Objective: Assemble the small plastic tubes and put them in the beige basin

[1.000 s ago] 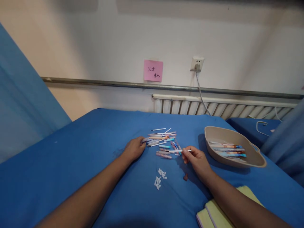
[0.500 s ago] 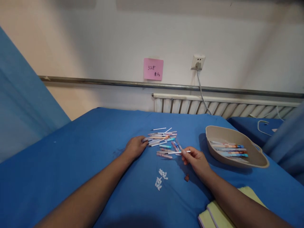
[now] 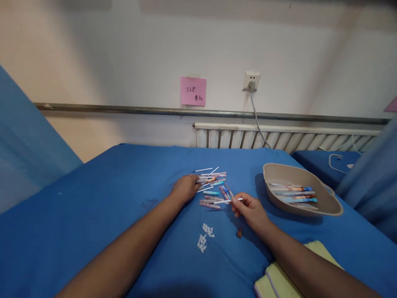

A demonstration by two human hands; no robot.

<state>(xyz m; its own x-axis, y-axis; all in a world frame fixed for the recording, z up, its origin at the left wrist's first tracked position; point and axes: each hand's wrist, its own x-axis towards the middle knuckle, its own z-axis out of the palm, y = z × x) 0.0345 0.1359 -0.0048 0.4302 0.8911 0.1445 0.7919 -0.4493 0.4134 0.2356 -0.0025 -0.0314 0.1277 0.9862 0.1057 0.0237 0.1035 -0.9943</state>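
Several pens, pen barrels and thin white refills lie in a loose pile point(image 3: 214, 185) on the blue sheet point(image 3: 124, 207). My left hand point(image 3: 184, 188) rests at the pile's left side, fingers curled on a pen at its edge. To the right of the pile my right hand point(image 3: 249, 209) pinches a thin white refill point(image 3: 228, 200) that points left toward the pile. A beige tray point(image 3: 328, 205) to the right holds several assembled pens point(image 3: 293, 193).
A small brown object point(image 3: 239, 234) lies on the sheet near my right wrist, beside white printed characters point(image 3: 205, 237). A yellow cloth point(image 3: 279, 277) lies at the near right. Behind are a radiator point(image 3: 279, 138), a wall socket with cord point(image 3: 250, 81) and a pink note point(image 3: 193, 91).
My left hand has slid slightly further into the pile's left edge. My right hand keeps the white refill, shifted a little. The view has panned slightly.
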